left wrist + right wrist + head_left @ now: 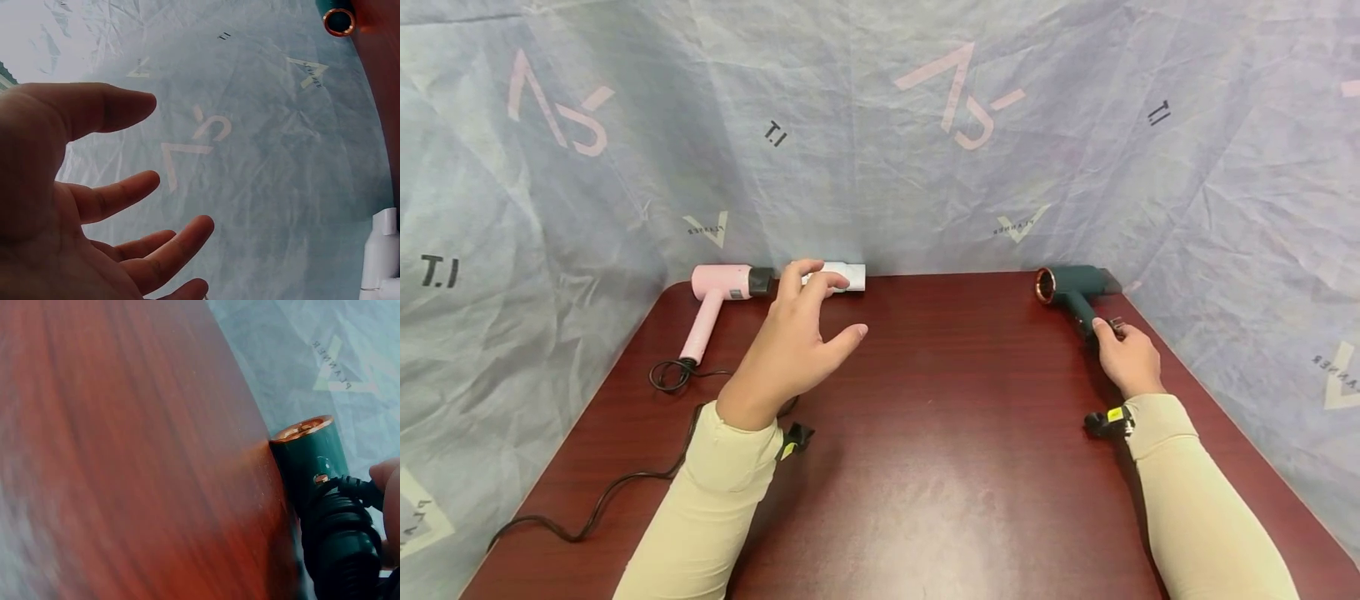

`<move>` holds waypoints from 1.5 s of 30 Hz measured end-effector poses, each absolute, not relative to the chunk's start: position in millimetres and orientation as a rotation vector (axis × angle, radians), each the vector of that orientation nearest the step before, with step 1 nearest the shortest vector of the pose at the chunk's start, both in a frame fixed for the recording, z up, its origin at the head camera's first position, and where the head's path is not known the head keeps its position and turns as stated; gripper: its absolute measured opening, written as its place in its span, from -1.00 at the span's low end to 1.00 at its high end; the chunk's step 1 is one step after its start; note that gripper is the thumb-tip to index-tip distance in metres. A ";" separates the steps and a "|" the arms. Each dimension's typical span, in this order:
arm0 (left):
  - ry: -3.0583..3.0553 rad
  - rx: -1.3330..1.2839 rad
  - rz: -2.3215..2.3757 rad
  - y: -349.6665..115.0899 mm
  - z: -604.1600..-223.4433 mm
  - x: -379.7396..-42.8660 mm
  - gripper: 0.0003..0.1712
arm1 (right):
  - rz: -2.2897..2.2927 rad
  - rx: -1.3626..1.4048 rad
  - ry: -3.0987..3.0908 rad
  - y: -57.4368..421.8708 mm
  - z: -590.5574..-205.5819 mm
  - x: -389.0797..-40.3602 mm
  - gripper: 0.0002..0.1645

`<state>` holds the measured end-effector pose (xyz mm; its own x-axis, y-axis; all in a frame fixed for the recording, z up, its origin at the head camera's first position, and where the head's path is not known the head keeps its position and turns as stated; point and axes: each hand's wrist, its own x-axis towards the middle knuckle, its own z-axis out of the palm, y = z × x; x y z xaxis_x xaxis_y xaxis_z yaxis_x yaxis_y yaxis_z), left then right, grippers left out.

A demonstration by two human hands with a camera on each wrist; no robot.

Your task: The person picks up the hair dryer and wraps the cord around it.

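Observation:
At the far right of the table, a dark green hair dryer with a copper-rimmed opening lies with its handle toward me. My right hand grips the handle's lower end, where a black cord is bundled. The right wrist view catches only part of that hand at its edge. Raised over the table's left half, my left hand has its fingers spread and loosely bent, holding nothing. It partly hides a white hair dryer at the back edge in the head view; the left wrist view shows this white body at lower right.
A pink hair dryer with a black nozzle lies at the back left, a loop of cord at its handle end. A black cord trails along the left side of the brown table. Grey printed fabric encloses the back and sides.

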<state>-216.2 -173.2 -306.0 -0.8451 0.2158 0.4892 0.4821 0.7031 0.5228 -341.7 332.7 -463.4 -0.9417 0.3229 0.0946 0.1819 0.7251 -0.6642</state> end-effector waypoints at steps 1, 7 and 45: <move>-2.534 -0.529 -0.927 -174.2 -307.3 -218.2 -0.41 | 1.023 -0.402 -2.722 331.8 -463.8 -341.8 0.03; -2.601 -0.458 -0.895 -182.9 -315.1 -229.4 -0.41 | 1.001 -0.299 -2.724 327.7 -467.1 -343.4 0.08; -3.273 0.184 -0.577 -241.6 -395.9 -377.7 -0.58 | 1.827 -0.670 -1.994 341.0 -458.7 -339.4 -0.77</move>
<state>-377.7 -241.6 -395.9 -0.9764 -0.0752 -0.2022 -0.1399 0.9343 0.3278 -339.4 341.0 -458.7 -0.8257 0.5613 -0.0566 0.1052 0.0546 -0.9930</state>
